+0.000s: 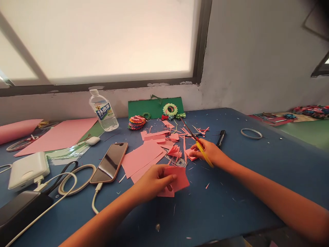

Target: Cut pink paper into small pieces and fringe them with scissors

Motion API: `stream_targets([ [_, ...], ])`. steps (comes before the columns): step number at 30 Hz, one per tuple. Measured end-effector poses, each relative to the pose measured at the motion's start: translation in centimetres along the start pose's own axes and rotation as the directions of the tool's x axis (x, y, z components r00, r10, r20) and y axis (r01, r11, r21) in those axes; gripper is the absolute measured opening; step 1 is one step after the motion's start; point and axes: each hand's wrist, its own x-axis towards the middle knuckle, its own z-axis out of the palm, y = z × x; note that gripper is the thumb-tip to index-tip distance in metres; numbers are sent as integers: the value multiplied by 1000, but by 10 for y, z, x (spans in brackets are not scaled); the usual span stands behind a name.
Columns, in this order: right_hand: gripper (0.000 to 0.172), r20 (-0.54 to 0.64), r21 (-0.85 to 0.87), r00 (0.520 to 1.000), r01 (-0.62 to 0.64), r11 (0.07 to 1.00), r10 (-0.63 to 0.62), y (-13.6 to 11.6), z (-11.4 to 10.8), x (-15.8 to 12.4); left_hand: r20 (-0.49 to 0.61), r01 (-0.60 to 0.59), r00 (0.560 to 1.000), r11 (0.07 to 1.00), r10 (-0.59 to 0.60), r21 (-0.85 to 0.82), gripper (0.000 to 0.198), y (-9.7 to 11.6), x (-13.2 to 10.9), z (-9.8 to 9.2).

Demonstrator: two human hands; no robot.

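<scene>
Near the table's front middle, my left hand pinches a folded piece of pink paper between thumb and fingers. My right hand is closed around the yellow handles of a pair of scissors, whose dark blades point up and to the left. Its fingertips are at a small pink paper piece. Between and behind my hands lie larger pink sheets, a folded pink stack and many thin pink scraps.
A phone, power bank, cables and a water bottle stand or lie left. Paper ornaments and a green board are behind. A black marker and a ring lie right.
</scene>
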Motion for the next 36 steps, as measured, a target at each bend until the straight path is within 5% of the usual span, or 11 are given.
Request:
stream_targets([
  [3, 47, -60, -143, 998, -10, 990, 1, 3, -4, 2, 84, 43, 996, 997, -38, -60, 24, -1, -3, 2],
  [8, 38, -64, -131, 997, 28, 991, -36, 5, -4, 5, 86, 9, 996, 996, -2, -87, 21, 1, -7, 7],
  [17, 55, -45, 228, 999, 3, 974, 8, 13, -3, 14, 18, 32, 999, 999, -32, 16, 27, 10, -2, 4],
  [24, 60, -237, 385, 967, 7, 923, 92, 5, -25, 13, -123, 51, 991, 999, -50, 10, 26, 37, 34, 18],
  [30, 54, -322, 531, 943, 104, 841, 87, -4, -41, 7, -189, -73, 977, 986, 101, 150, 48, 35, 85, 46],
  [36, 55, -197, 675, 980, 166, 719, -41, -18, -29, -6, -212, -302, 926, 950, 312, 79, 38, 50, 61, 51],
])
